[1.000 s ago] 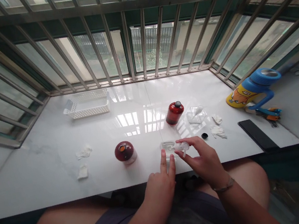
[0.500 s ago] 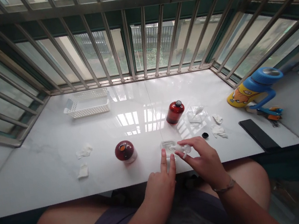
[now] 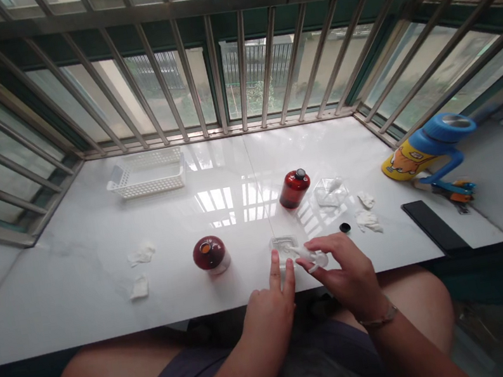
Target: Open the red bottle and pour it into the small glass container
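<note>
Right hand: the right hand (image 3: 350,272) was bent at the knuckles, thumb and fingers pinched round a small clear object, seemingly a little plastic vial (image 3: 314,257), held just above the sill's front edge.
Left hand: the left hand (image 3: 270,314) was loosely curled, grasping nothing, with two fingers (image 3: 281,275) stretched forward so that their tips pressed on the near side of a clear shallow dish (image 3: 283,247).
Dish and vial: the dish lay flat on the white marble sill (image 3: 80,288), just left of the vial; the vial's tip reached over the dish's near right corner (whether the two touched could not be told).
Amber bottles: one amber bottle (image 3: 211,254), uncapped with its mouth open, stood left of the dish; a second amber bottle (image 3: 294,188) with a dark top stood behind the dish.
Small items, right: a black cap (image 3: 345,227) lay beside the right hand, with crumpled white wads (image 3: 367,219) and a clear wrapper (image 3: 329,191) near it.
Small items, left: two more white wads (image 3: 140,271) lay well apart from the hands.
Far left: a white slotted basket (image 3: 148,177) stood near the window bars.
Far right: a blue and yellow drinking bottle (image 3: 423,150) lay tipped, and a black phone (image 3: 434,227) lay flat at the edge.
</note>
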The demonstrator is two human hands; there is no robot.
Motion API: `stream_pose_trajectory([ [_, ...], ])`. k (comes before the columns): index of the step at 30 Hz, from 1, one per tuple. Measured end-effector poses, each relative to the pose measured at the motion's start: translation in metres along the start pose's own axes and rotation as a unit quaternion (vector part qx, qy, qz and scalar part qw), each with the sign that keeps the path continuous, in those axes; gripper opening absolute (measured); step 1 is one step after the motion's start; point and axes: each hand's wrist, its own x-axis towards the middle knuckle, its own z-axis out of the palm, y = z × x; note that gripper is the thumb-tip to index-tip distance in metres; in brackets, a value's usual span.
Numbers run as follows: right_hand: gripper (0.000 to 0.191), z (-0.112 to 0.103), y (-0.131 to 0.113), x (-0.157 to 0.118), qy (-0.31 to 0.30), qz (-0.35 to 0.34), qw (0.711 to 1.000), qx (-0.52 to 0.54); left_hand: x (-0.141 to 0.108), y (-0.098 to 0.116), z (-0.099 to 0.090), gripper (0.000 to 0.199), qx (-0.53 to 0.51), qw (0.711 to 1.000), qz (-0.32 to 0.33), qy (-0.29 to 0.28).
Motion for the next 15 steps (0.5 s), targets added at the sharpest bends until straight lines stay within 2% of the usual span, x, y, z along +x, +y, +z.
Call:
stream_pose_trajectory([
  [3,0.038,-0.0001,0.0009,-0.0042,0.032,-0.005,0.999,0.013,-0.0001,-0.0002,-0.0010,0.093,-0.006,1.000,0.001,-0.001],
  [8,0.032,-0.0001,0.0019,-0.0066,-0.011,0.002,1.000,0.016,-0.0002,0.0006,0.0012,0.092,-0.009,1.000,-0.011,0.006],
  [12,0.037,-0.0008,-0.0006,-0.0080,0.018,-0.019,0.999,0.026,-0.0003,0.0008,0.0031,0.096,-0.013,1.000,-0.006,0.012],
  [15,0.036,0.0005,-0.0002,-0.0095,-0.012,-0.021,0.999,0.031,0.0001,0.0008,0.0029,0.095,-0.009,1.000,-0.003,0.009],
])
